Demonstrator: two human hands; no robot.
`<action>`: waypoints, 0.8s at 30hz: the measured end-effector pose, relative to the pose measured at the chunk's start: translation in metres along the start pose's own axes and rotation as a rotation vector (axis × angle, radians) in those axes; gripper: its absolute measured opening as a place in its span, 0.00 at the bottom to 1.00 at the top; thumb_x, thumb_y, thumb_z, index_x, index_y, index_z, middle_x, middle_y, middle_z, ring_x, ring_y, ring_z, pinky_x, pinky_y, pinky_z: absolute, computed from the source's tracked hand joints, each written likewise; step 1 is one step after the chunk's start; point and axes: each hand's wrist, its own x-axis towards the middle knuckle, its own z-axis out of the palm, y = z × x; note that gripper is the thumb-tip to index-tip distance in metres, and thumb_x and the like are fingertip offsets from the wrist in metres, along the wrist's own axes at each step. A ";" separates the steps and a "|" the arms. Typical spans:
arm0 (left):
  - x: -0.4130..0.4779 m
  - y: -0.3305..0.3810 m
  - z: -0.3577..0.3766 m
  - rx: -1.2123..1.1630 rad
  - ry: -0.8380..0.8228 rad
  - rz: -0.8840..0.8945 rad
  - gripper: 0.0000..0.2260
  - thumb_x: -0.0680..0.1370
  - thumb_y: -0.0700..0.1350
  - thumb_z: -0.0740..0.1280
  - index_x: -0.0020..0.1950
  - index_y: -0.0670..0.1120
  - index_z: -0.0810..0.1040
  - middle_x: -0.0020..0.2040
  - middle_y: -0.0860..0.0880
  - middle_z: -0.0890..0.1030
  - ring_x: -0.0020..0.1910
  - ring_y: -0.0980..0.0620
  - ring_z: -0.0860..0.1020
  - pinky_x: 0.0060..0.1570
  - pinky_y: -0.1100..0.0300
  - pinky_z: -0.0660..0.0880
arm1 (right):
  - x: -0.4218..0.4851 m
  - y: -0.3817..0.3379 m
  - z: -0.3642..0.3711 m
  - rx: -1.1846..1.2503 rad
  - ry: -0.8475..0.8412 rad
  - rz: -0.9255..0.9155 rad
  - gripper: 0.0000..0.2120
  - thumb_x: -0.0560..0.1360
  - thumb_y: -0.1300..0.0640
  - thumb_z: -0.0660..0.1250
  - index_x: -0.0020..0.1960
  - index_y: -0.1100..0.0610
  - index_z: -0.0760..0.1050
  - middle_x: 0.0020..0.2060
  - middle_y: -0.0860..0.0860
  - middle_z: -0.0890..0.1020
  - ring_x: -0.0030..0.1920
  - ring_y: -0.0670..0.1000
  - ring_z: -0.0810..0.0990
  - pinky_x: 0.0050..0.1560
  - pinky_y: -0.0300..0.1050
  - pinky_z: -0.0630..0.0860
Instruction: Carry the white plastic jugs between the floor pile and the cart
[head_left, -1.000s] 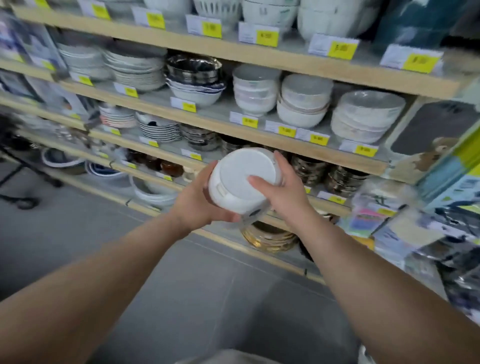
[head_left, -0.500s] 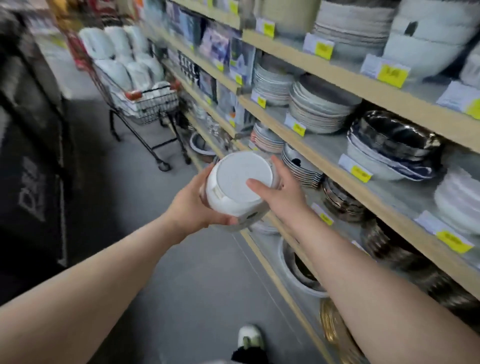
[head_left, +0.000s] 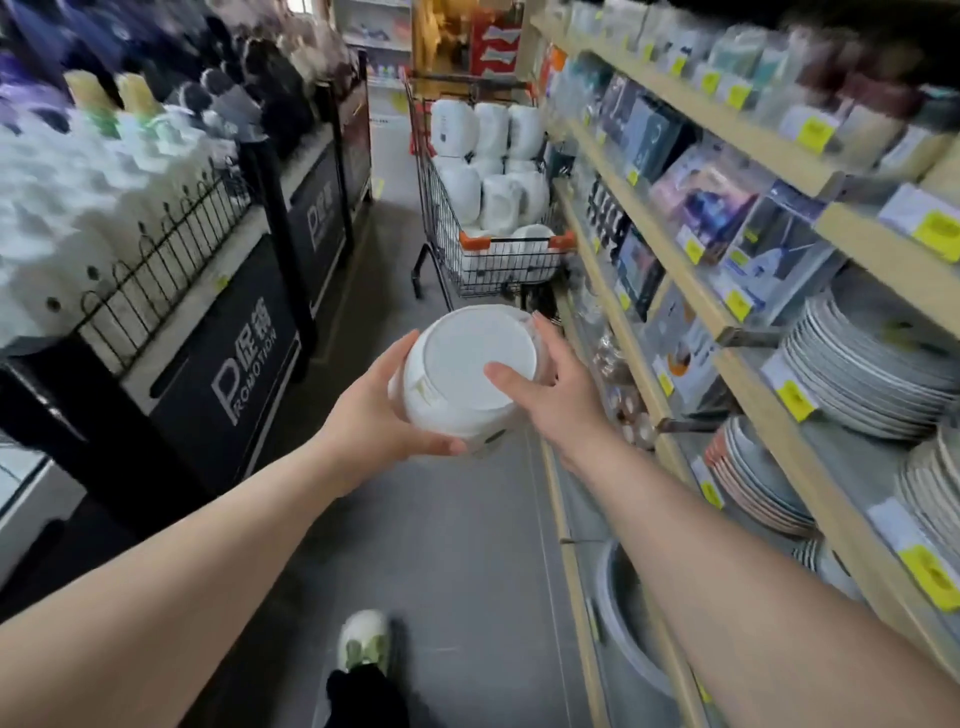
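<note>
Bowl (head_left: 470, 376) still between both hands, aisle ahead.

One bowl (head_left: 467, 374) (white), one cart (head_left: 493, 249), two hands.

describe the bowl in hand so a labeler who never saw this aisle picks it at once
Start from the wooden shelving along the right of the aisle; just left of it both arms reach forward. Between the left hand and right hand sits the white bowl, upside down, flat base facing the camera. Unlike the shelved plate stacks, it is held in mid-air.
</note>
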 end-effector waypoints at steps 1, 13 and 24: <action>0.021 -0.002 -0.011 0.006 0.003 -0.003 0.56 0.48 0.51 0.83 0.71 0.71 0.61 0.63 0.67 0.72 0.64 0.53 0.74 0.51 0.60 0.79 | 0.024 0.002 0.010 0.004 -0.005 -0.002 0.49 0.56 0.37 0.76 0.74 0.42 0.62 0.69 0.41 0.70 0.68 0.44 0.69 0.68 0.46 0.69; 0.277 0.006 -0.140 0.108 -0.012 -0.025 0.58 0.49 0.52 0.83 0.73 0.68 0.57 0.60 0.71 0.69 0.64 0.51 0.73 0.58 0.45 0.77 | 0.296 -0.001 0.109 0.057 0.018 0.015 0.45 0.58 0.37 0.76 0.73 0.39 0.64 0.67 0.39 0.72 0.66 0.43 0.71 0.68 0.47 0.70; 0.521 -0.001 -0.180 0.127 0.060 -0.044 0.55 0.50 0.52 0.83 0.71 0.71 0.58 0.63 0.69 0.69 0.64 0.51 0.73 0.54 0.49 0.80 | 0.554 0.030 0.133 0.072 -0.018 0.001 0.43 0.58 0.35 0.76 0.71 0.37 0.65 0.67 0.39 0.72 0.67 0.43 0.71 0.68 0.50 0.72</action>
